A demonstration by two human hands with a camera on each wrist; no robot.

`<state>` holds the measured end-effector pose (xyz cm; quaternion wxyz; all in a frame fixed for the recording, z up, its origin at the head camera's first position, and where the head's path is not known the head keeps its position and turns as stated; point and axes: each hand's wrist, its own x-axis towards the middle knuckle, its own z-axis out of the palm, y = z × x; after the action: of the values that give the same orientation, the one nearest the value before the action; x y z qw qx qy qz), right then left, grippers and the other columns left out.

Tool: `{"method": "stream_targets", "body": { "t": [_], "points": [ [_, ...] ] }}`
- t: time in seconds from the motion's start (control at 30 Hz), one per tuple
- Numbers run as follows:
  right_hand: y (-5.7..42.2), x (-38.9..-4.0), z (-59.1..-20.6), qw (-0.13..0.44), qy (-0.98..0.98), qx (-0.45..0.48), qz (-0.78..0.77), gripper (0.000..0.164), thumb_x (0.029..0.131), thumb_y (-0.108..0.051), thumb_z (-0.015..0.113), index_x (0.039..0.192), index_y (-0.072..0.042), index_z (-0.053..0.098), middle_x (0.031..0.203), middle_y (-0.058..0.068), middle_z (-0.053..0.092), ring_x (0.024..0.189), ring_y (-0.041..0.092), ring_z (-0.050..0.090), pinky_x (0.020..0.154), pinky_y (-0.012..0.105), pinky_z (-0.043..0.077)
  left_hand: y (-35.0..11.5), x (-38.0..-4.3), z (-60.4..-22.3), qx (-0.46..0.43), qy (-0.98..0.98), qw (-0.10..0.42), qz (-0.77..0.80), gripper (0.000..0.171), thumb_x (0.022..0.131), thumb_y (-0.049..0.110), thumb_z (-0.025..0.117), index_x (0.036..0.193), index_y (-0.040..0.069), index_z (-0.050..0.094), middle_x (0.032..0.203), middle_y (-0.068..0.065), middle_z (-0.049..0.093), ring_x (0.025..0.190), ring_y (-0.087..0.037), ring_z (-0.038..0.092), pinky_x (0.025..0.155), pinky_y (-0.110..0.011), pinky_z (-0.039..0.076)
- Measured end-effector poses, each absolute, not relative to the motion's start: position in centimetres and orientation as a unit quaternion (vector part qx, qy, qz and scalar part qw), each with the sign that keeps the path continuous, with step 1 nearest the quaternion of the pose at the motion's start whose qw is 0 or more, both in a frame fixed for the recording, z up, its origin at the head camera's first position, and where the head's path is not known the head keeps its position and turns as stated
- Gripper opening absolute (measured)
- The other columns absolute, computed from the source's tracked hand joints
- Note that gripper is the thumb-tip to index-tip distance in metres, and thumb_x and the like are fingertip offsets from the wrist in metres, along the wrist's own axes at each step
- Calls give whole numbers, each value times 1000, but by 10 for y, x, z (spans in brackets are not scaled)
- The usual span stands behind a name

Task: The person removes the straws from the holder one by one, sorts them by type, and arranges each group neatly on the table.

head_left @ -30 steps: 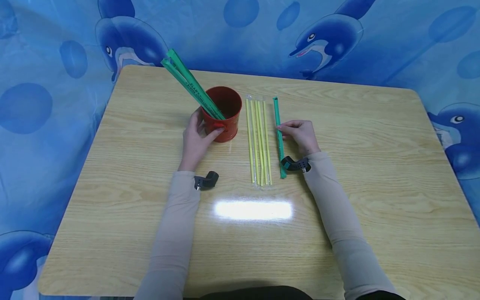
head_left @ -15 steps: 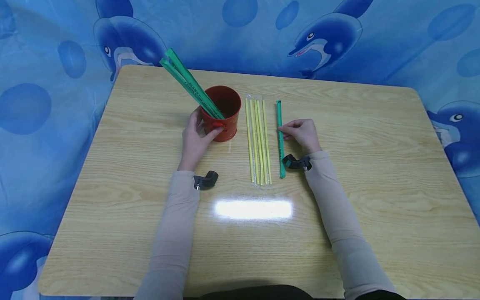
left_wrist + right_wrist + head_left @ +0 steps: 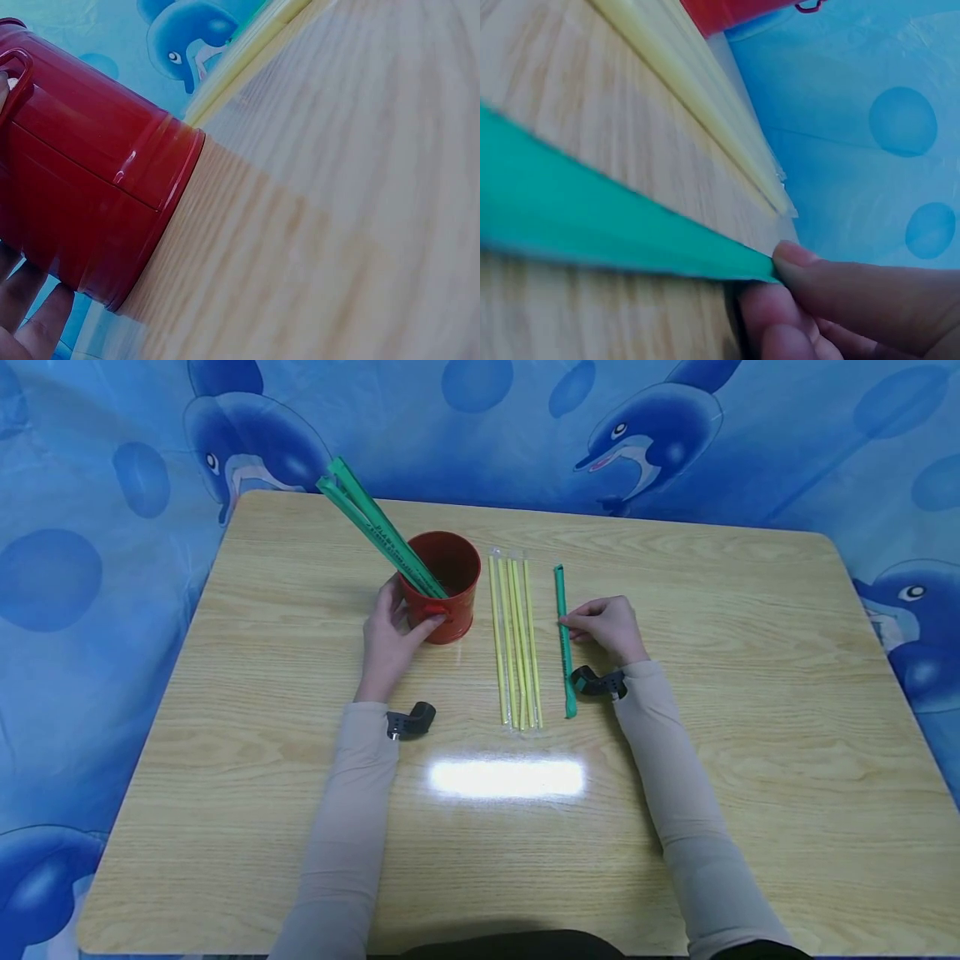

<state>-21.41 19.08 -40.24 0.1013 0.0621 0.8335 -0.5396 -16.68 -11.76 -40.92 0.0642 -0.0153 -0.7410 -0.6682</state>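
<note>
My left hand (image 3: 386, 647) grips the near left side of a small red bucket (image 3: 459, 620), thumb by its little handle. Long green paper-wrapped straws (image 3: 381, 533) lean out of the bucket toward the back left. Between thumb and fingers, my right hand (image 3: 611, 628) pinches another green wrapped straw (image 3: 562, 597) around its middle; in the right wrist view this straw (image 3: 622, 214) runs close over the wood. Left of it lie several yellow straws (image 3: 518, 652) in clear wrappers, side by side. The left wrist view shows the bucket's wall (image 3: 82, 157) with fingertips (image 3: 49, 319) below it.
The light wooden table (image 3: 225, 760) has a bright light reflection near its middle. Behind it hangs a blue backdrop (image 3: 420, 452) printed with dolphins. Each wrist wears a dark camera mount, the left one (image 3: 411, 721) just right of the sleeve.
My right hand has shifted slightly to the right with the green straw, and the straw's far end has swung right, away from the yellow straws. My left hand stays on the bucket.
</note>
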Motion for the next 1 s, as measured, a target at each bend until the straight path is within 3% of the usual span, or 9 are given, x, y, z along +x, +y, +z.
{"method": "stream_targets", "body": {
  "t": [1.0],
  "points": [
    [206, -213, -394, 116, 852, 64, -507, 24, 85, -8, 70, 96, 13, 68, 69, 2, 68, 57, 9, 65, 57, 23, 57, -118, -168, -409, -19, -742, 67, -667, 74, 82, 12, 74, 144, 11, 34, 146, -3, 39, 133, -11, 36, 106, -25, 36]
  ]
}}
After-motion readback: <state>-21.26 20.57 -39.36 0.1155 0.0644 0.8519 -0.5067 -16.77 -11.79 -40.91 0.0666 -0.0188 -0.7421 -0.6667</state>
